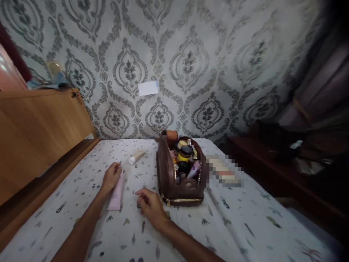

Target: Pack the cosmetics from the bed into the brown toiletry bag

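Note:
My left hand [111,177] rests on a pink tube [116,194] lying on the white patterned bedsheet [234,225], its fingers curled over the tube's upper end. Just right of the tube, my right hand [150,207] lies on the sheet with its fingers loosely bent and nothing in them. It sits a little left of an open brown toiletry bag [167,174] packed with several bottles and tubes. A cream tube [136,157] lies on the sheet beyond my left hand.
A wooden headboard [40,134] runs along the left edge of the bed. Patterned wallpaper with a white card [148,88] backs the bed. A dark wooden side table [272,160] with dark items stands at the right. A blurred-out patch lies right of the bag.

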A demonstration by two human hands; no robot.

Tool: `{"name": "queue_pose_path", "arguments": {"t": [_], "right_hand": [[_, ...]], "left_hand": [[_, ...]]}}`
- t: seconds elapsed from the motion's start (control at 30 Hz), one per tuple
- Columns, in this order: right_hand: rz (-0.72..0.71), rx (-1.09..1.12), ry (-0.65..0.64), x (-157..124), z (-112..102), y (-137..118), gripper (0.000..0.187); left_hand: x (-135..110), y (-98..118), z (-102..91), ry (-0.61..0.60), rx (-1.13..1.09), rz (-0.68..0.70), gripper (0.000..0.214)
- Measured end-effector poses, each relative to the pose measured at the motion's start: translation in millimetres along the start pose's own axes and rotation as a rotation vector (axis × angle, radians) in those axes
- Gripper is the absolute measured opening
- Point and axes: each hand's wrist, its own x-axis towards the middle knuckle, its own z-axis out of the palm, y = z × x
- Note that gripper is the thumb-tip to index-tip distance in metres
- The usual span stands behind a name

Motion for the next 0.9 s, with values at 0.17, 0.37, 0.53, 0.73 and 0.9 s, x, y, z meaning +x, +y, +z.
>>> {"name": "queue_pose_path", "arguments": {"t": [0.17,0.37,0.53,0.73,0.9], "right_hand": [[0.023,-0.029,0.01,0.6,0.6,-0.7,0.024],[0.042,-0.054,0.019,0.5,-0.2,-6.5,0.026],[0.059,-0.039,0.03,0.4,-0.1,-5.7,0.029],[0.069,-0.017,0.048,2.1,1.5,0.8,0.031],[0.11,-0.002,0.042,3.9,2.8,3.5,0.03]], "left_hand": [[-0.5,10.0,0.7,0.004,0.091,0.075,0.028],[14.6,43.5,7.3,-0.035,0.436,0.236,0.037],[31.9,67.3,22.1,-0.134,0.614,0.244,0.04],[38.7,74.7,35.2,-0.27,0.673,0.151,0.035],[39.7,79.1,35.3,-0.336,0.683,0.085,0.032]]}}
